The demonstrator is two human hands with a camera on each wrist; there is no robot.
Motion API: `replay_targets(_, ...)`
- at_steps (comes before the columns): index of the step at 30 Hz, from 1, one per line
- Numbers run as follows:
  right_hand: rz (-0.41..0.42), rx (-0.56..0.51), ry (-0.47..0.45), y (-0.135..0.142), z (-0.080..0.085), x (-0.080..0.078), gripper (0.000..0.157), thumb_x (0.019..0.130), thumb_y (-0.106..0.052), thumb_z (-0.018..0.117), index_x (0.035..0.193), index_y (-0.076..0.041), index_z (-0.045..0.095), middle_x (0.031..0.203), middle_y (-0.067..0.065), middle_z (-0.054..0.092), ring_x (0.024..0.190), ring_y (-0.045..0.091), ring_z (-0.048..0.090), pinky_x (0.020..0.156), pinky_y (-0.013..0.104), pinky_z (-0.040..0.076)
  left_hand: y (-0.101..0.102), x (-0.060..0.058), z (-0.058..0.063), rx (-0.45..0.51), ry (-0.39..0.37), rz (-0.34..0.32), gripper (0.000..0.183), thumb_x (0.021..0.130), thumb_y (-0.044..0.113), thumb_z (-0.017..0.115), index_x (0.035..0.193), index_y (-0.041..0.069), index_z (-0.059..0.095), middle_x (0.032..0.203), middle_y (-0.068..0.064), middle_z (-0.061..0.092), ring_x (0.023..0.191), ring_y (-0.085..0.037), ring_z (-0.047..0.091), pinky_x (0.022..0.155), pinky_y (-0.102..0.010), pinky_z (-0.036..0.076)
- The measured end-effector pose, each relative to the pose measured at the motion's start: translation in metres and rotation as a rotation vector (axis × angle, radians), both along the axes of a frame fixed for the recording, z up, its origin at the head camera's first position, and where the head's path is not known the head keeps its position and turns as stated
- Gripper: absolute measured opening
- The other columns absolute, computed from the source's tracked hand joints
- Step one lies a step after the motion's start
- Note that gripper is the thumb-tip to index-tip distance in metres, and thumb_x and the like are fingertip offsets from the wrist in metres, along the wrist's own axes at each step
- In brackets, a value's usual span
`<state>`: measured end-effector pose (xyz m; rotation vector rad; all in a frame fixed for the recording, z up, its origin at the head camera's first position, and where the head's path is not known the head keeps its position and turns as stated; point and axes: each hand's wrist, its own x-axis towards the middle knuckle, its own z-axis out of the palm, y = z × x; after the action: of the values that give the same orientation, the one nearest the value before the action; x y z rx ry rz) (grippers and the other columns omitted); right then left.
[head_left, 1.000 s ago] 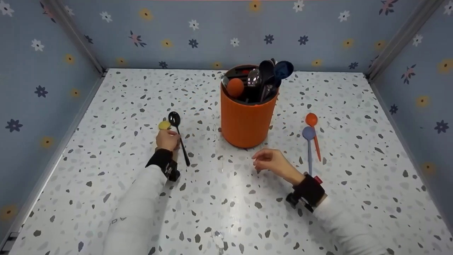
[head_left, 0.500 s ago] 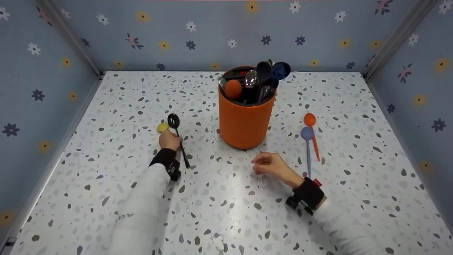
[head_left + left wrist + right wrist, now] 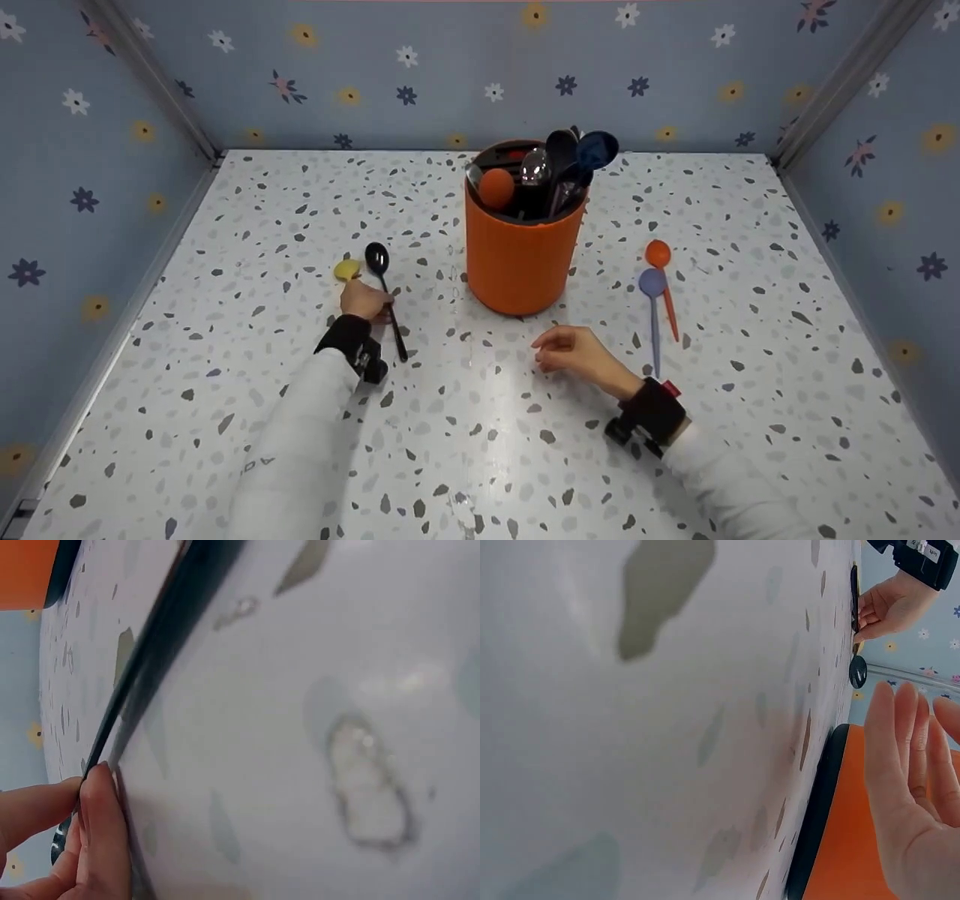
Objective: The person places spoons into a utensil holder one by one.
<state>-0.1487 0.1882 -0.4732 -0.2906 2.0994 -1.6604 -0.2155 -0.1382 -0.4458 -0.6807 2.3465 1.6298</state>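
My left hand (image 3: 365, 301) pinches the thin handle of a black spoon (image 3: 377, 259) between thumb and fingertips, low over the table. The spoon's bowl points to the back, and small light marks show in it. In the left wrist view the handle (image 3: 142, 652) runs up from the fingertips with its shadow close beside it. Just beyond this hand lies a yellow spoon (image 3: 346, 269), its handle hidden beneath the hand. My right hand (image 3: 577, 352) hovers in front of the orange utensil holder (image 3: 517, 270), fingers relaxed and holding nothing.
Black, blue, silver and orange utensils stand in the holder. To its right an orange spoon (image 3: 658, 253) and a purple spoon (image 3: 652, 283) lie side by side on the speckled table (image 3: 480, 435). Flowered panels (image 3: 450, 67) enclose the back and both sides.
The black spoon has shifted slightly to the right and nearer, held in my left hand, away from the yellow spoon. My right hand has barely moved.
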Motion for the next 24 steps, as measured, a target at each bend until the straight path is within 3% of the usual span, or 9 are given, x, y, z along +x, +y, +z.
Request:
replay_targets(2, 0.005, 0.005, 0.0, 0.0, -0.001, 0.0, 0.029, 0.081, -0.004, 0.061, 0.106, 0.009, 0.057, 0.084, 0.014, 0.063, 0.073, 0.017, 0.061, 0.074, 0.041, 0.053, -0.001, 0.0, -0.003, 0.103, -0.007, 0.024, 0.019, 0.075, -0.005, 0.06, 0.09, -0.017, 0.056, 0.041, -0.001, 0.052, 0.031, -0.005, 0.049, 0.045, -0.024, 0.053)
replay_targets(6, 0.011, 0.025, 0.005, -0.002, -0.002, -0.001, 0.029, 0.081, -0.007, 0.063, 0.105, 0.008, 0.058, 0.085, 0.014, 0.064, 0.072, 0.016, 0.061, 0.073, 0.04, 0.053, -0.004, -0.007, -0.023, 0.303, -0.048, 0.101, 0.009, 0.076, -0.006, 0.06, 0.08, -0.01, 0.053, 0.048, -0.007, 0.055, 0.041, -0.014, 0.057, 0.046, -0.024, 0.053)
replay_targets(8, 0.012, 0.034, 0.01, -0.002, -0.002, -0.001, 0.029, 0.081, -0.009, 0.063, 0.104, 0.007, 0.059, 0.085, 0.014, 0.064, 0.072, 0.016, 0.061, 0.072, 0.038, 0.053, 0.002, -0.005, -0.024, 0.352, -0.066, 0.137, 0.009, 0.077, -0.006, 0.059, 0.08, -0.006, 0.051, 0.048, -0.006, 0.054, 0.042, -0.014, 0.056, 0.048, -0.025, 0.054)
replay_targets(13, 0.017, 0.032, 0.016, -0.004, -0.001, 0.0, 0.028, 0.081, -0.009, 0.063, 0.103, 0.007, 0.059, 0.085, 0.013, 0.064, 0.072, 0.016, 0.061, 0.071, 0.034, 0.053, 0.017, -0.002, -0.024, 0.412, -0.05, 0.162, 0.01, 0.079, -0.004, 0.059, 0.085, -0.006, 0.051, 0.05, -0.005, 0.055, 0.042, -0.012, 0.055, 0.048, -0.023, 0.053)
replay_targets(19, 0.03, 0.0, -0.006, -0.006, 0.002, 0.0, 0.031, 0.081, -0.008, 0.062, 0.105, 0.01, 0.056, 0.082, 0.012, 0.064, 0.072, 0.017, 0.062, 0.073, 0.035, 0.054, 0.031, 0.004, -0.019, 0.431, -0.015, 0.121, 0.03, 0.081, -0.001, 0.058, 0.107, -0.015, 0.052, 0.057, -0.005, 0.057, 0.045, -0.01, 0.057, 0.051, -0.022, 0.053)
replay_targets(24, 0.031, -0.046, -0.033, -0.008, 0.005, 0.0, 0.03, 0.082, -0.004, 0.06, 0.105, 0.014, 0.054, 0.081, 0.01, 0.063, 0.074, 0.019, 0.063, 0.075, 0.038, 0.053, 0.042, 0.009, -0.014, 0.442, 0.01, 0.107, 0.032, 0.082, 0.0, 0.058, 0.11, -0.015, 0.052, 0.087, -0.018, 0.061, 0.053, -0.01, 0.059, 0.062, -0.025, 0.055)
